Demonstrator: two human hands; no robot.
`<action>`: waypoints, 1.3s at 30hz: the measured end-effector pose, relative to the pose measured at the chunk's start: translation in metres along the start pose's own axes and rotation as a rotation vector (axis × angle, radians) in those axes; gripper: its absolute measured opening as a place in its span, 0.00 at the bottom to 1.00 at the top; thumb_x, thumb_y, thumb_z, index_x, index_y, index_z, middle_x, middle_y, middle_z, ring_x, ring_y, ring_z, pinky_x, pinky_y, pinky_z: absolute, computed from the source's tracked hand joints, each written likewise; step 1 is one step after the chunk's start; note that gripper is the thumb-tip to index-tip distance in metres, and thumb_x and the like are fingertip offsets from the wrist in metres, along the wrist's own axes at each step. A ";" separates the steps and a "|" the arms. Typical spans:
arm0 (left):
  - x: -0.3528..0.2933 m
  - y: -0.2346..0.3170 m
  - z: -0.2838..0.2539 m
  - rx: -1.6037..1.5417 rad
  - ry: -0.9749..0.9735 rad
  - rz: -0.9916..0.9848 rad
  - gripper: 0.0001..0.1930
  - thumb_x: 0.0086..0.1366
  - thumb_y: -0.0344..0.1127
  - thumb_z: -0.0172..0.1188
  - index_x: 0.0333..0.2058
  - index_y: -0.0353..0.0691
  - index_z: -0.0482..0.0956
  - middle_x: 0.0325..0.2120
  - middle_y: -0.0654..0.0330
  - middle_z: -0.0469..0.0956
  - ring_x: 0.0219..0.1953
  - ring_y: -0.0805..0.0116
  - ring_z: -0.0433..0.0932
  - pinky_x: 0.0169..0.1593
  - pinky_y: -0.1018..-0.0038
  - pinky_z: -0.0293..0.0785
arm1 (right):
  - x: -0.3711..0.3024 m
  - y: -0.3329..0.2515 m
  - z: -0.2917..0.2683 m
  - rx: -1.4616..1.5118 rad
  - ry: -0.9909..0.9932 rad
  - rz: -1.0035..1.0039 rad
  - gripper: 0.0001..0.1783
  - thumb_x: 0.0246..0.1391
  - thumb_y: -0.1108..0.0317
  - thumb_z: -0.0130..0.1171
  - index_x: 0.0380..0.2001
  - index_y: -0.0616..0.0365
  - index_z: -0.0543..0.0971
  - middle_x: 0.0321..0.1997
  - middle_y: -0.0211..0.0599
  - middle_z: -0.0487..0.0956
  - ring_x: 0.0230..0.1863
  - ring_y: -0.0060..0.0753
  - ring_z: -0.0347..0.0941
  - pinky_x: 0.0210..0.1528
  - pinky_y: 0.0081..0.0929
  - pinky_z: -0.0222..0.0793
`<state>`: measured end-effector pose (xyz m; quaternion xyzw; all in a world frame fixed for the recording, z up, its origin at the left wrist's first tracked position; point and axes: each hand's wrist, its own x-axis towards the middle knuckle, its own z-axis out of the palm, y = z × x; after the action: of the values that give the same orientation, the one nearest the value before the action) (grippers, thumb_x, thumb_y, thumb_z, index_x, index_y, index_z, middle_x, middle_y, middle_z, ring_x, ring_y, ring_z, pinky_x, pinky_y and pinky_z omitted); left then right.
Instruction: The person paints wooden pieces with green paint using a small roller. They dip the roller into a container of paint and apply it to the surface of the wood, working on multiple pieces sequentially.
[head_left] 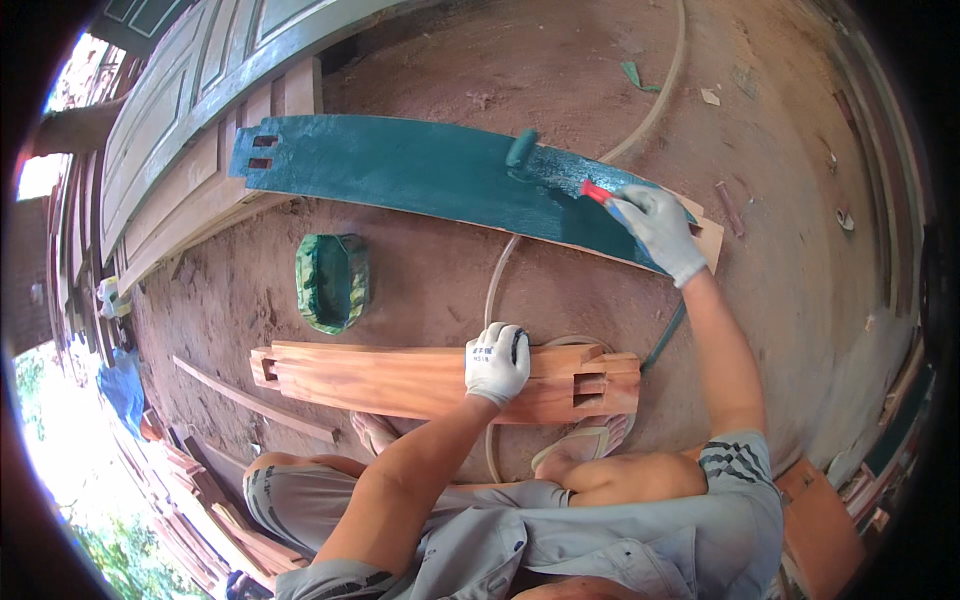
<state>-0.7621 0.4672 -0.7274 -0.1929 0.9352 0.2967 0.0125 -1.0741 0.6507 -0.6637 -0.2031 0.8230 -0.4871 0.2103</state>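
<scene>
My right hand (658, 232), in a white glove, is closed around the red handle of a paint roller (521, 148). The roller's green sleeve rests on a long board coated in teal paint (400, 170); a wet, shiny patch lies between sleeve and hand. Slots show at the board's left end, and its right end is bare wood. My left hand (497, 365), also gloved, is closed over the far edge of a bare wooden board (400, 385) in front of me; its fingertips are hidden. A dark patch shows by its curled fingers.
A green paint container (333, 285) stands left of centre between the two boards. Panelled doors (215, 70) lean at the upper left. A pale hose (665, 95) crosses the dirt floor and passes under the painted board. A thin wood strip (255, 400) lies left; stacked timber lines both sides.
</scene>
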 end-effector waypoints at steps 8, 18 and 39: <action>0.000 0.001 -0.003 0.010 -0.017 -0.020 0.06 0.74 0.39 0.63 0.43 0.47 0.84 0.43 0.58 0.84 0.48 0.51 0.84 0.54 0.53 0.74 | -0.034 0.037 -0.031 -0.128 0.076 -0.033 0.19 0.70 0.52 0.66 0.43 0.60 0.88 0.32 0.46 0.81 0.35 0.39 0.79 0.43 0.36 0.74; 0.003 0.005 -0.005 0.018 -0.037 0.003 0.06 0.75 0.37 0.62 0.43 0.44 0.84 0.43 0.56 0.84 0.48 0.48 0.83 0.52 0.53 0.74 | 0.006 -0.011 0.001 -0.195 0.017 -0.062 0.20 0.71 0.52 0.64 0.43 0.60 0.88 0.35 0.48 0.83 0.38 0.40 0.80 0.44 0.38 0.73; 0.004 0.006 -0.006 0.028 -0.059 -0.028 0.07 0.76 0.37 0.61 0.43 0.43 0.85 0.42 0.55 0.84 0.47 0.46 0.83 0.52 0.53 0.73 | -0.016 -0.032 0.047 -0.189 -0.045 -0.117 0.22 0.68 0.45 0.65 0.39 0.53 0.90 0.35 0.45 0.87 0.37 0.53 0.84 0.42 0.43 0.77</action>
<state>-0.7675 0.4671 -0.7191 -0.1972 0.9357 0.2888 0.0468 -1.0316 0.6116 -0.6536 -0.2805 0.8470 -0.4140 0.1800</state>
